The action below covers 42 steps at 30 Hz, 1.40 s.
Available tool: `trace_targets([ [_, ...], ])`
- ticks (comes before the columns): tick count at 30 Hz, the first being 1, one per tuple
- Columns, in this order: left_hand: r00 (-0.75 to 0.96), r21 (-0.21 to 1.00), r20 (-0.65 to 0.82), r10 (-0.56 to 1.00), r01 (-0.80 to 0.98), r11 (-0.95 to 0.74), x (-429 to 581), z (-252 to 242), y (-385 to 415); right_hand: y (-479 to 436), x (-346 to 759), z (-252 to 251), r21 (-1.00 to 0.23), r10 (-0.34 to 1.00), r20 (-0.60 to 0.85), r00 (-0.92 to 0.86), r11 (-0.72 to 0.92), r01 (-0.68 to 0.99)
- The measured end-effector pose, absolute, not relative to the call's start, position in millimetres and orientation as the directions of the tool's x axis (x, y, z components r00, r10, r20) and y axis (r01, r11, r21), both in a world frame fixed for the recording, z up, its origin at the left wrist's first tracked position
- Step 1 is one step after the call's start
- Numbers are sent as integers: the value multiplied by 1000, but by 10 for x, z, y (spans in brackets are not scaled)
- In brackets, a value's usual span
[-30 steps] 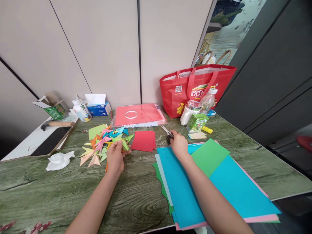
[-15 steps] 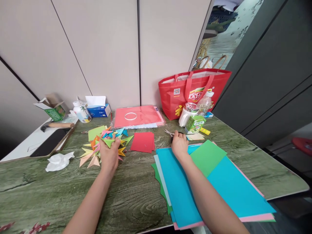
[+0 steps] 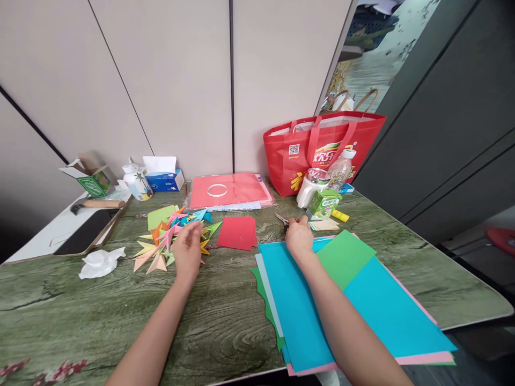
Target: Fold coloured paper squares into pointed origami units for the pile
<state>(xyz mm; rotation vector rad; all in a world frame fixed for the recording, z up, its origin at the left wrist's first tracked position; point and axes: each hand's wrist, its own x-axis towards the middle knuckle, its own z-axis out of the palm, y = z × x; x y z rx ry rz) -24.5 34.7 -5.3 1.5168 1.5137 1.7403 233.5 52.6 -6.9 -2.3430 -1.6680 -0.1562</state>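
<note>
My left hand [image 3: 188, 247] is just above the near right side of a heap of folded paper points [image 3: 161, 244] in several colours. Its fingers are loosely bent with the thumb apart, and I see nothing held in them. At the top edge of the blue paper sheets [image 3: 378, 316], my right hand [image 3: 300, 236] has its fingers closed over the handles of a pair of scissors [image 3: 282, 219]. The blades stick out to the left, and the handles are mostly hidden. Between my hands lie red paper squares [image 3: 236, 232]. A green sheet [image 3: 346, 257] rests on the blue ones.
Behind stand a red bag [image 3: 284, 161], a mug [image 3: 309, 190], a plastic bottle [image 3: 341, 169], a green drink carton [image 3: 324, 205] and a packet of red paper [image 3: 237, 190]. A glue stick [image 3: 340, 215] lies right; a crumpled tissue [image 3: 101, 262], phone [image 3: 86, 231] and hammer [image 3: 100, 203] lie left.
My left hand has let go of a green folded paper piece at the heap and drawn slightly right. My right hand stays at the scissors. The view has shifted slightly.
</note>
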Motion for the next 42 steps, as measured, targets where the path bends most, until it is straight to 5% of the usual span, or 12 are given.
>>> trace_targets([
  [5,23,722,468,883,567,-397,-100,-89,241,547,2353,-132,-242,900,374,223,-137,961],
  [9,242,598,454,858,630,-495,-11,-151,175,539,2192,-165,-458,866,475,-156,394,797],
  [12,291,589,401,868,644,-488,-10,-207,167,488,2006,-212,-495,782,484,-392,614,614],
  [28,141,549,496,856,714,-436,-75,-284,242,449,1864,-287,-469,744,483,-462,666,581],
  [42,164,536,495,853,715,-449,-75,-315,247,434,1844,-287,-500,831,407,-379,550,669],
])
